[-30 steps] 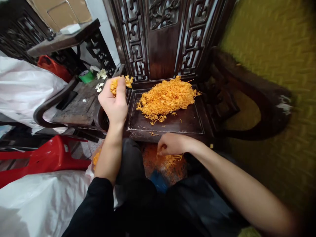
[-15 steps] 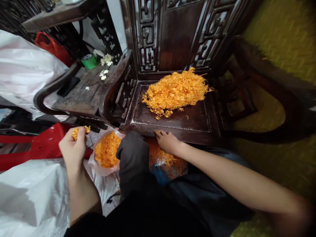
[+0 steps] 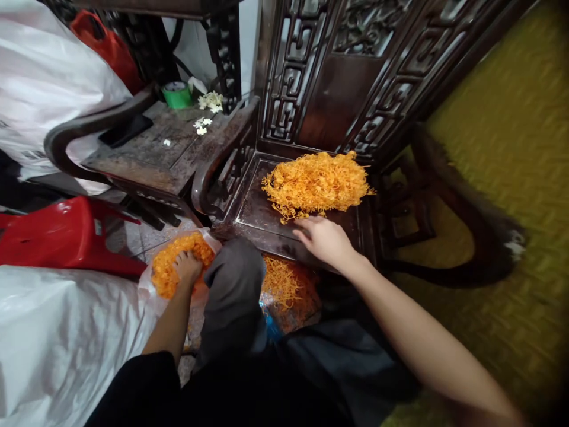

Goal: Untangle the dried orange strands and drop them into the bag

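Resting my left hand (image 3: 189, 267), fingers spread, on orange bits (image 3: 164, 267) in the bag (image 3: 146, 287) at 8 o'clock. Right hand (image 3: 329, 240)'s loosely spread and way nearer the orange pile (image 3: 317, 184) on the chair (image 3: 262, 213), which sits at its 12, long axis roughly 9-to-3.

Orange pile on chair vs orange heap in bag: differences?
Seat pile lies loose on the chair seat; bagged heap sits in a pale bag.
Seat pile is longish; bagged heap, rounder.
Seat pile has the right hand near its front edge; bagged heap has the left hand on it.
Both are orange.
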Action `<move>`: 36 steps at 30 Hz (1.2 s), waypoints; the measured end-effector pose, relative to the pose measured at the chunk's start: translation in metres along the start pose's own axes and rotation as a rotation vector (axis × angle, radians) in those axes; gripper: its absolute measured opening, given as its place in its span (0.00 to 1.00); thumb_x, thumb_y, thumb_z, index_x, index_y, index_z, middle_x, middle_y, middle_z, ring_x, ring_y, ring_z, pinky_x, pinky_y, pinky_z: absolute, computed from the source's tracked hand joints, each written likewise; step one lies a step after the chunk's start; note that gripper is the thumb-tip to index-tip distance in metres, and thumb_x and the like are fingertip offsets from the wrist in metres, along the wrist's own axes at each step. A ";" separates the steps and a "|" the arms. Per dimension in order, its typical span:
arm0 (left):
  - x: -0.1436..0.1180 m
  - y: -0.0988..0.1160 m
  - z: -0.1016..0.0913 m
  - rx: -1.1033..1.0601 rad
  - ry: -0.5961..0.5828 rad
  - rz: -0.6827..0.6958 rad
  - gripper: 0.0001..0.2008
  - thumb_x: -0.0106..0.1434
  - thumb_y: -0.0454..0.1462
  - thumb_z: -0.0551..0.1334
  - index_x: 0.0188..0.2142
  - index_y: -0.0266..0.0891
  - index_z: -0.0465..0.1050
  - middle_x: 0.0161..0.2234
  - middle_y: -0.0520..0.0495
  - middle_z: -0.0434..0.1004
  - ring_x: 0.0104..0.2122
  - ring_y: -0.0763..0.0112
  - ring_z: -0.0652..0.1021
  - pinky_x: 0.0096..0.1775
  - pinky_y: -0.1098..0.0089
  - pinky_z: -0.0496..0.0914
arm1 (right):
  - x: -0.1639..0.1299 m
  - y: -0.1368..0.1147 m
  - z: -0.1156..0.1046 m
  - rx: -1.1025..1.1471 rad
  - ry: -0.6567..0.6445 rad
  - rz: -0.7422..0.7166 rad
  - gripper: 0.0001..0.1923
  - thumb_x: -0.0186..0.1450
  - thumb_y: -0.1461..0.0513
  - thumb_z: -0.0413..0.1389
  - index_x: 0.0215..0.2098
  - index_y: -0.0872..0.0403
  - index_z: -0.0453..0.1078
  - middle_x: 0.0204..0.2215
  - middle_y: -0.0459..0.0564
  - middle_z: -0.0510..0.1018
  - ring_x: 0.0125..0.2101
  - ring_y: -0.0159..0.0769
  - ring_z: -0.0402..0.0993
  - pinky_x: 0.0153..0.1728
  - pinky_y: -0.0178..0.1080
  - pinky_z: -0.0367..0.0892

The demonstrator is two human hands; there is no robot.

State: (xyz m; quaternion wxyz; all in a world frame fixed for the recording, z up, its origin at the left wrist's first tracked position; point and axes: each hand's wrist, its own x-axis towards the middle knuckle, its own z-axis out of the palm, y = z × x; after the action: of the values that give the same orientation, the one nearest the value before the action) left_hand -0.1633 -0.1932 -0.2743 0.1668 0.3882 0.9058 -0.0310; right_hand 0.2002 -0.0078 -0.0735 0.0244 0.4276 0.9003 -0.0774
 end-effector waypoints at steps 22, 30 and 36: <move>-0.083 0.039 -0.143 -0.655 0.703 0.700 0.11 0.69 0.35 0.56 0.45 0.41 0.77 0.43 0.46 0.83 0.46 0.62 0.80 0.55 0.60 0.71 | 0.100 0.129 -0.128 0.258 0.583 0.253 0.22 0.66 0.68 0.54 0.56 0.69 0.74 0.45 0.67 0.82 0.37 0.36 0.77 0.40 0.37 0.66; -0.110 0.301 -0.214 -0.499 0.464 1.095 0.40 0.67 0.55 0.59 0.72 0.38 0.54 0.69 0.34 0.59 0.67 0.43 0.61 0.62 0.42 0.62 | 0.099 0.096 -0.223 0.933 0.986 0.320 0.12 0.63 0.77 0.54 0.43 0.66 0.73 0.36 0.59 0.82 0.19 0.19 0.65 0.28 0.37 0.63; -0.047 0.398 -0.145 -0.259 0.101 0.906 0.47 0.58 0.51 0.70 0.72 0.53 0.54 0.74 0.35 0.46 0.70 0.30 0.50 0.63 0.27 0.43 | 0.078 0.098 -0.310 0.999 1.246 0.227 0.18 0.64 0.80 0.43 0.28 0.53 0.59 0.20 0.33 0.64 0.17 0.15 0.59 0.26 0.36 0.51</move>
State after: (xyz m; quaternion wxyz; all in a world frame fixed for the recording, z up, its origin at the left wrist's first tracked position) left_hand 0.1103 0.0781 -0.0933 0.1663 0.7215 0.6484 0.1769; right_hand 0.2329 0.1628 0.2125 -0.6683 0.4414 0.5588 -0.2151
